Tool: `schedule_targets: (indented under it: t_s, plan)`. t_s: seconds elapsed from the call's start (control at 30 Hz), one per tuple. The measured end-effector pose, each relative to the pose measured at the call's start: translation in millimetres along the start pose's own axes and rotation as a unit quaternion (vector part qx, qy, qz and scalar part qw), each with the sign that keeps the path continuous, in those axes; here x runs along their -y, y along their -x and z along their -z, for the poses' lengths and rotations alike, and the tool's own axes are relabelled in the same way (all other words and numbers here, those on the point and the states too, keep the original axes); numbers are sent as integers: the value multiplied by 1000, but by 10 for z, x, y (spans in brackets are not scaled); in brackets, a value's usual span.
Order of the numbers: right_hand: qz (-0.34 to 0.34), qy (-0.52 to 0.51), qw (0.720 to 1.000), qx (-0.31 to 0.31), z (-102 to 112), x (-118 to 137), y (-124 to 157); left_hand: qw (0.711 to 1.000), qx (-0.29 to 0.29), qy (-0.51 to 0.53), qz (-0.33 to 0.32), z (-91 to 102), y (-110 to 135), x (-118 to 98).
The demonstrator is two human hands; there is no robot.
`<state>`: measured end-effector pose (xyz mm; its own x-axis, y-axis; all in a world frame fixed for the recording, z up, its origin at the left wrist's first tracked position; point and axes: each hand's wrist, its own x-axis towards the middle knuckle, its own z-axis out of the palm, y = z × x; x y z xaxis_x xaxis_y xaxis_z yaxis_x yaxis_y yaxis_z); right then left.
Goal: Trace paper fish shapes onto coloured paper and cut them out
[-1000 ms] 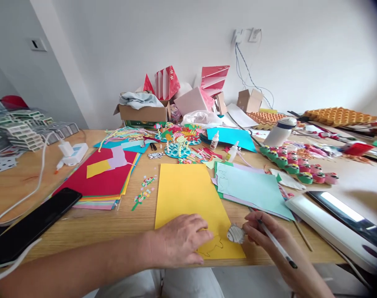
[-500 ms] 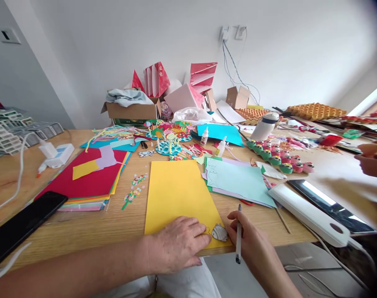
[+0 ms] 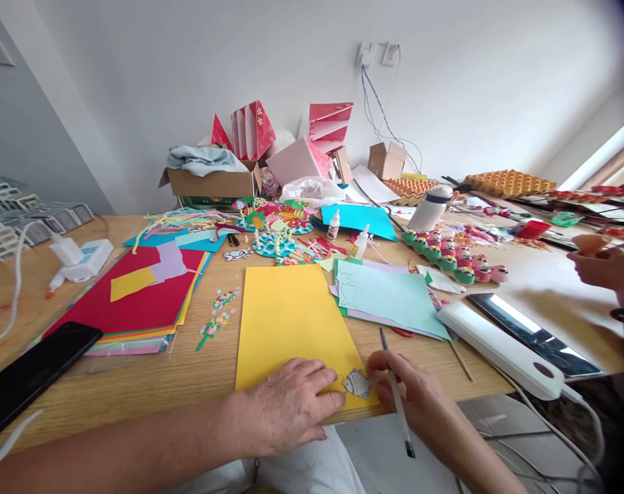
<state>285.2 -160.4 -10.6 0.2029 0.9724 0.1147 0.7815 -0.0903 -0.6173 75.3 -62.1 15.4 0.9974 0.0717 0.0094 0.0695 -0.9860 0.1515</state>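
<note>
A yellow sheet of paper [image 3: 286, 309] lies at the table's front edge. On its lower right corner sits a small grey-and-white striped paper fish [image 3: 357, 383] with dark outlines. My left hand [image 3: 291, 405] rests flat on the sheet's lower part, fingers stretched toward the fish's left side. A thin drawn line shows between those fingertips and the fish. My right hand [image 3: 425, 391] holds a pen [image 3: 400, 412], slanted, its dark end down past the table edge. The right fingertips touch or nearly touch the fish's tail side.
Pale blue-green sheets [image 3: 394, 298] with pencilled fish lie right of the yellow sheet. A red paper stack [image 3: 132, 295] and a black phone [image 3: 39, 370] are left. Glue bottles [image 3: 362, 241] stand behind. A white device [image 3: 502, 350] lies right, near another person's hand [image 3: 600, 264].
The pen has tilted more, its lower end swinging down and right. My right fingertips have shifted slightly over the fish's tail side. My left hand stays on the sheet; the whole view has shifted slightly.
</note>
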Motion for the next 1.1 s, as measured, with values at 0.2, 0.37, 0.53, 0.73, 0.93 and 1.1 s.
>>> schedule_targets:
  t_s: [0.2,0.37,0.53,0.73,0.93,1.1]
  plan:
    - [41,20,999,21,-39,13,-34,1000,-6,-4,-9,-95,44,24]
    - [9,59,998,-10,-81,-13,12,1000,-8,0,-4,-92,61,3]
    - [7,70,997,-27,-191,70,42,1000,-9,-5,-3,-77,51,-10]
    - [-24,40,999,-11,-152,133,6,1000,-8,1,-1,-94,60,-15]
    - [17,21,1000,8,-121,81,-39,998,-43,28,41,-146,93,60]
    - [26,45,999,8,-183,67,-41,992,-69,31,101,-84,200,261]
